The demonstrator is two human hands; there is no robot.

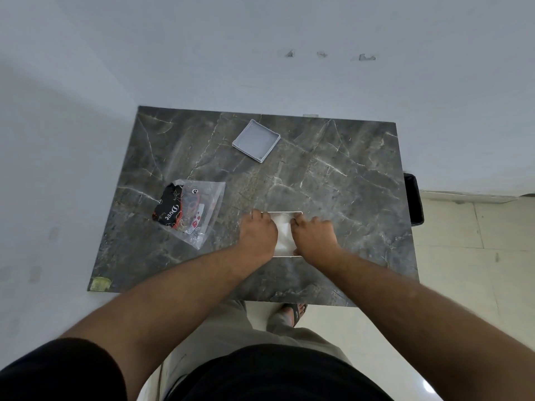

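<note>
A shallow white box lies on the dark marble table near its front edge, with something pale inside. My left hand covers its left side, fingers curled over the far left corner. My right hand covers its right side, fingers bent onto the box's inside and thumb at the near edge. Most of the box is hidden under both hands. A matching white lid or tray lies empty and turned at an angle at the back of the table.
A clear plastic bag holding a black printed pouch, rubber bands and playing cards lies at the left. A wall borders the table at left and back. A black bin stands off the right edge. My sandalled foot is below the front edge.
</note>
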